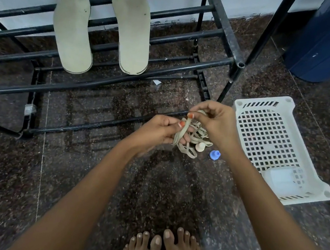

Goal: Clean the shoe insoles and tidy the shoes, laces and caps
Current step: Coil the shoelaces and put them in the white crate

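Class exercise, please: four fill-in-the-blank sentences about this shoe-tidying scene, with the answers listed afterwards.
The left hand and right hand both hold flat beige ____.
Two pale fabric insoles lie across the black metal ____.
The white perforated plastic basket sits on the floor on the person's ____ side.
Beside the small cream cap lies a small plastic cap coloured ____.
Missing words: laces, rack, right, blue.

The dark speckled floor (154,184) carries a black rack (224,23), a white basket (270,135), a blue cap (215,155) and a cream cap (200,147). Two insoles (72,29) lie across the rack's bars.
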Demonstrator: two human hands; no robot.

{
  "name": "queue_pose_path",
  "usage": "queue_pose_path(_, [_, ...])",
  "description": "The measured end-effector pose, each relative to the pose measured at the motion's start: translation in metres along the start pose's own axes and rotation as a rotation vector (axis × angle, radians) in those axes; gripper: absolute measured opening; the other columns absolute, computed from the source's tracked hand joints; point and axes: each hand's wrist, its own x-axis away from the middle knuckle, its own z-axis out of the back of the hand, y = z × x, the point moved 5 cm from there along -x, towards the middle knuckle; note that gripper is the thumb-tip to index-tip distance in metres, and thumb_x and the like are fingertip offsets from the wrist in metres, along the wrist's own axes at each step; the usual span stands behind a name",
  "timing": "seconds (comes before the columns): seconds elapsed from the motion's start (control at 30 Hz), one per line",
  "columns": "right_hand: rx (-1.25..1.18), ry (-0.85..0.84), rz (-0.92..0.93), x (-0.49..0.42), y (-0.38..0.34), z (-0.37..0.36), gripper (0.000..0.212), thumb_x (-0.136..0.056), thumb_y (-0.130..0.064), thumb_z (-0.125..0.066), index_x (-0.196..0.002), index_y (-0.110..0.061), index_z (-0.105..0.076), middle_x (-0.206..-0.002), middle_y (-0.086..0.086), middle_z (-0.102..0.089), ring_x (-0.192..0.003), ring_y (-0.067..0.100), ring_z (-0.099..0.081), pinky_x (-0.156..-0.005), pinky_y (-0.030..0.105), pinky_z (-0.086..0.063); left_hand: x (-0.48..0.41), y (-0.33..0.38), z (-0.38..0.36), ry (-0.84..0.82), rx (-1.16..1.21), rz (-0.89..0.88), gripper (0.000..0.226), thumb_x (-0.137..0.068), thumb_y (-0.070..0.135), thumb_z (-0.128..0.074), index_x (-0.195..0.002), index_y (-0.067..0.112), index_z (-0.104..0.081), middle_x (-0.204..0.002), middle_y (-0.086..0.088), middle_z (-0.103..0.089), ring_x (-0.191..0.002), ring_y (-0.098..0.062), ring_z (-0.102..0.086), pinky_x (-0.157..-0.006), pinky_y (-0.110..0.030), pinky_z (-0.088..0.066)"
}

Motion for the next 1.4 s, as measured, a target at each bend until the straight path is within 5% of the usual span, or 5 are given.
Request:
queue_pose_path(0.27, [-0.465,0.010,-0.206,0.016,0.018,-0.021,0.027,-0.085,0.005,-0.053,-0.076,-0.017,-0.067,-0.068,-0.009,-0.070,-0.067,0.004,-0.064,-0.067,0.019,-0.053,0.004,0.017,-0.001,-0.001,0.565,-0.137,0.029,-0.082,0.016,-0.049,-0.095,0.000,-0.070,-0.067,-0.002,-0.067,-0.063,-0.007,-0.065,-0.083,-0.030,-0.055])
queue_pose_path(0.4, [-0.278,-0.027,-0.189,0.025,0.021,-0.033,0.022,-0.085,0.000,-0.057,-0.079,-0.017,-0.070,-0.060,-0.013,-0.066,-0.058,-0.001,-0.054,-0.059,0.016,-0.043,0.001,0.017,0.006,0.106,0.695,-0.187,0.025,-0.085,0.012,-0.049,-0.101,-0.001,-0.063,-0.073,-0.003,-0.071,-0.067,-0.007,-0.068,-0.080,-0.026,-0.056])
queue_pose_path(0.6, [0.257,-0.123,0.049,0.028,0.006,-0.034,0.018,-0.081,-0.006,-0.065,-0.098,-0.003,-0.070,-0.076,-0.009,-0.059,-0.059,-0.007,-0.045,-0.062,0.003,-0.035,-0.003,0.012,0.013,0.249,0.602,-0.194,0.020,-0.093,0.001,-0.046,-0.104,0.002,-0.062,-0.090,-0.005,-0.073,-0.083,-0.008,-0.070,-0.080,-0.021,-0.055])
queue_pose_path(0.93, [0.294,-0.107,0.100,0.016,-0.009,-0.018,0.012,-0.077,0.002,-0.067,-0.084,-0.007,-0.072,-0.080,-0.007,-0.063,-0.064,-0.005,-0.059,-0.061,0.002,-0.040,-0.004,0.002,0.009,0.254,-0.127,-0.090,0.023,-0.096,0.001,-0.044,-0.097,0.008,-0.065,-0.084,-0.009,-0.066,-0.073,-0.012,-0.060,-0.075,-0.027,-0.047])
queue_pose_path(1.4, [-0.139,0.032,-0.109,0.003,0.012,-0.006,0.021,-0.081,0.002,-0.061,-0.080,-0.018,-0.068,-0.070,-0.013,-0.068,-0.069,0.004,-0.064,-0.067,0.016,-0.052,0.000,0.010,0.001,0.046,0.288,-0.086,0.030,-0.099,0.013,-0.036,-0.098,0.007,-0.065,-0.070,0.003,-0.069,-0.065,-0.005,-0.063,-0.078,-0.024,-0.055])
